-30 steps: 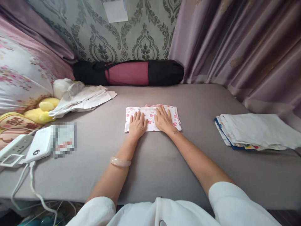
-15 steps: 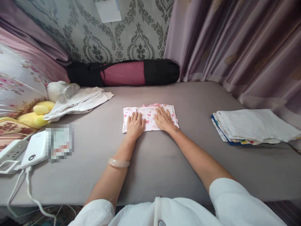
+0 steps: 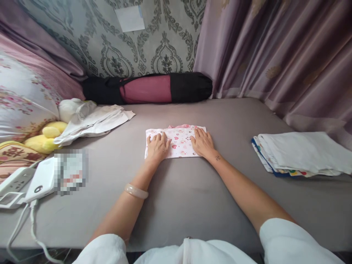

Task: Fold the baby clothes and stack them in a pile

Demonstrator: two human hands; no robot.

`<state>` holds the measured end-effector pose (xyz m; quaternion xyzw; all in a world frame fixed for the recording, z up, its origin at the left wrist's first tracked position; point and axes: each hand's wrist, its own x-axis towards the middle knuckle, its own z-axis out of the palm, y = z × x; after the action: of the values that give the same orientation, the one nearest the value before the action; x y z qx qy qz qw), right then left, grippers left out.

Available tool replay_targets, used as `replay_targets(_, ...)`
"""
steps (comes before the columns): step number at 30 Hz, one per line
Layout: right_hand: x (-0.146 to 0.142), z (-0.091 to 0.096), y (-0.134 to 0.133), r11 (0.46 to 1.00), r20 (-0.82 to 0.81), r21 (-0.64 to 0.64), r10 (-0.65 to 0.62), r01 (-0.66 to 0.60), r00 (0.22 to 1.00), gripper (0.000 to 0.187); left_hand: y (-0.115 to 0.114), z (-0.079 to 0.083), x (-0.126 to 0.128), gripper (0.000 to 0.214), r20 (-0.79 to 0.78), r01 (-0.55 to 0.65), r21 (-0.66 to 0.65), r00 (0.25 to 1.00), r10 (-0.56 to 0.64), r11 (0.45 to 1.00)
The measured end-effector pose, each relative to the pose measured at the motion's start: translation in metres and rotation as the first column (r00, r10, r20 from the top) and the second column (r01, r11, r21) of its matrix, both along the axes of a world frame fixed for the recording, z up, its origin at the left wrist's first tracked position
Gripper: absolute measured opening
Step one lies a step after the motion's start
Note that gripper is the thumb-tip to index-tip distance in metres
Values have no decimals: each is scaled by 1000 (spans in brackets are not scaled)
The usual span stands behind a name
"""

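Observation:
A folded white cloth garment (image 3: 180, 145) with pink hearts and small prints lies flat on the grey bed sheet (image 3: 192, 198). A bit of pink ruffled edge shows along its far side. My left hand (image 3: 157, 146) rests on the garment's left part, fingers spread and slightly bent. On its right end lies my right hand (image 3: 202, 142), palm down with the fingers stretched out. Neither hand grips the cloth; both press on its top.
Right of me is a stack of folded clothes (image 3: 302, 152). A crumpled white garment (image 3: 96, 123) lies at the left by a yellow plush toy (image 3: 45, 139). Nearer are a white power bank (image 3: 42, 181), a power strip (image 3: 18, 183) and cables. A black-and-maroon long bag (image 3: 148, 88) lies along the wall.
My right hand has slid right to the garment's right end, and my left hand has shifted slightly on its left part. The view has tilted a little.

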<state>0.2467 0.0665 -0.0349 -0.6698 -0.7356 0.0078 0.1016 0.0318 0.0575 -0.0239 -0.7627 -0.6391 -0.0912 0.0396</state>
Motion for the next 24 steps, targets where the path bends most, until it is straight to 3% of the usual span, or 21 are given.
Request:
replay_targets(4, 7, 13, 13, 1000, 30, -6, 28, -28, 999, 46, 31, 15, -14, 43, -23, 11, -81, 1000, -13, 997)
replay_targets(7, 16, 25, 31, 995, 65, -81, 55, -50, 996, 40, 60, 22, -25, 39, 10, 56, -191, 998, -55, 980)
replay_targets(12, 30, 42, 60, 966, 40, -241, 110, -97, 993, 24, 98, 31, -35, 34, 53, 76, -450, 997, -58, 890)
replay_targets(16, 35, 51, 74, 944, 66, -325, 77, -52, 995, 36, 115, 41, -34, 37, -49, 16, -468, 998, -45, 884)
replay_targets(21, 37, 57, 86, 885, 66, -463, 98, -57, 993, 38, 131, 51, -30, 43, -67, 54, -653, 989, -128, 755)
replay_targets(24, 35, 60, 87, 881, 48, -469, 89, -56, 995, 36, 136, 52, -30, 48, -68, 47, -676, 990, -126, 736)
